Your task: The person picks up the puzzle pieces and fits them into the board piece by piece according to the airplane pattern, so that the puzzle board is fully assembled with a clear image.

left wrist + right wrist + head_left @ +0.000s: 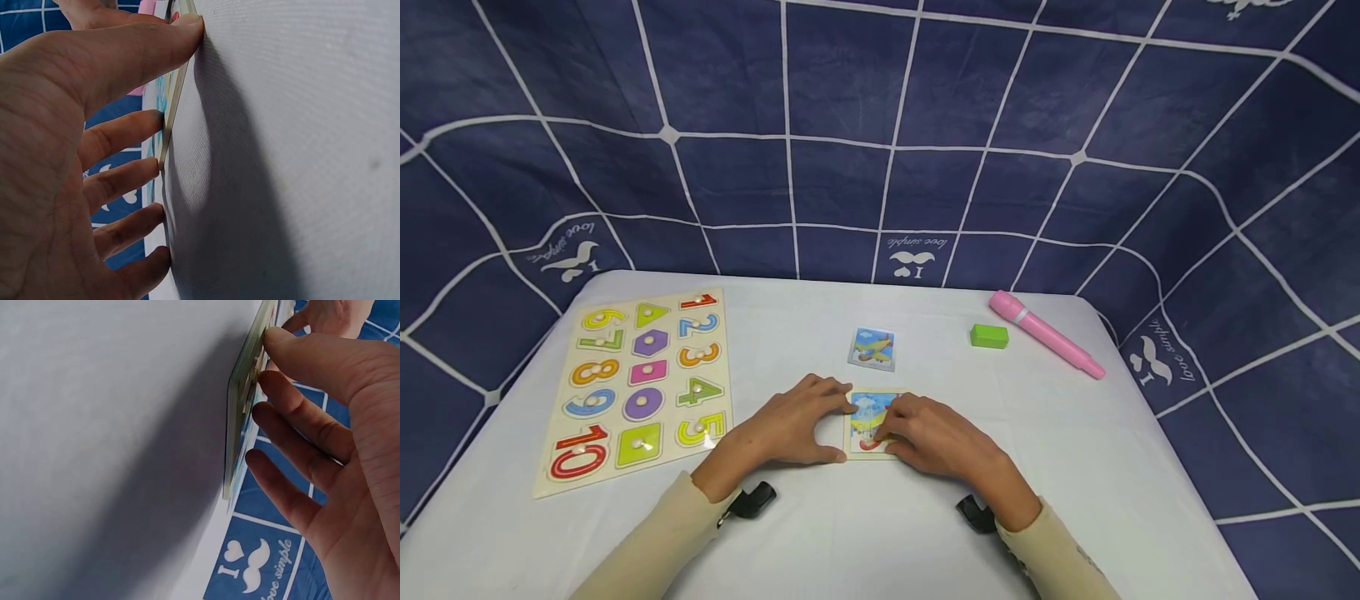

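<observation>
A small picture puzzle board (847,437) with a pale rim lies flat on the table. Its colourful picture shows blue sky, yellow and red parts, partly covered by fingers. My left hand (793,421) rests at the board's left side, thumb (187,28) at the near corner and the other fingers spread along the edge and beyond it. Over the board's right part, my right hand (936,433) pinches a puzzle piece (254,369) between thumb and index finger, low against the board. Its other fingers reach over the far part of the board.
Beyond the board lies a small picture card (873,349) with an airplane. A green block (989,336) and a pink marker-shaped stick (1048,333) are at the back right. To the left lies a large number-and-shape peg board (670,396). Dark blue checked cloth (842,183) hangs around the white table (820,533).
</observation>
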Motion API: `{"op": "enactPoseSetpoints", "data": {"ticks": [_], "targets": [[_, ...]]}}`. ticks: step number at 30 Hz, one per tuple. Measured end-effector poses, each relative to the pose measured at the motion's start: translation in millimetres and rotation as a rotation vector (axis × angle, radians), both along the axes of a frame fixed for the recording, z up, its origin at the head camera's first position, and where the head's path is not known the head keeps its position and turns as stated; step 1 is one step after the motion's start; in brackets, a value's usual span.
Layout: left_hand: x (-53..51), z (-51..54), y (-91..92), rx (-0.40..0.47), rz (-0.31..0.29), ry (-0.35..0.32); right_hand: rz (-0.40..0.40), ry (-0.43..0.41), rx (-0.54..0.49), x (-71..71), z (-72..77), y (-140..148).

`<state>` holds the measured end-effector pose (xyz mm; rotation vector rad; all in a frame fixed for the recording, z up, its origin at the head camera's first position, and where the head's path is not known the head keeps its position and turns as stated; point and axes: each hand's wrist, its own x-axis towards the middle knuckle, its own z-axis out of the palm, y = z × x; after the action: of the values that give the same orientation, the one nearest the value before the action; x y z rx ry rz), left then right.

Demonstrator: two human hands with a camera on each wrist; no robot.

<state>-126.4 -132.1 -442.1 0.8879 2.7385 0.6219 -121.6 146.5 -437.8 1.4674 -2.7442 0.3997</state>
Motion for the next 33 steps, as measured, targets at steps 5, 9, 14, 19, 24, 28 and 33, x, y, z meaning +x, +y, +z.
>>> {"op": "enactPoseSetpoints", "data": {"ticks": [5,9,14,19,24,28,33], "targets": [[-0.2,0.4,0.4,0.005,0.0,-0.001,-0.036,-0.027,0.018,-0.5,1.4,5.7],[-0.3,0.7,1.3,0.004,0.003,-0.001,-0.063,-0.029,0.022,-0.8,2.3,13.6],[-0.1,-0.7,1.4,0.0,0.006,0.001,-0.083,-0.012,0.016,0.7,4.2,22.9],[0.3,-1.7,0.9,-0.002,0.006,0.009,-0.111,0.004,0.012,4.3,5.1,32.6],[0.4,-0.9,1.0,0.0,0.006,0.006,-0.154,-0.001,0.012,8.4,6.2,43.5],[0.5,-1.1,1.3,-0.002,0.008,0.01,-0.189,-0.011,0.018,11.1,7.0,52.1],[0.8,-1.8,2.1,0.002,0.01,0.009,-0.218,-0.023,0.026,13.4,6.9,59.9]]}}
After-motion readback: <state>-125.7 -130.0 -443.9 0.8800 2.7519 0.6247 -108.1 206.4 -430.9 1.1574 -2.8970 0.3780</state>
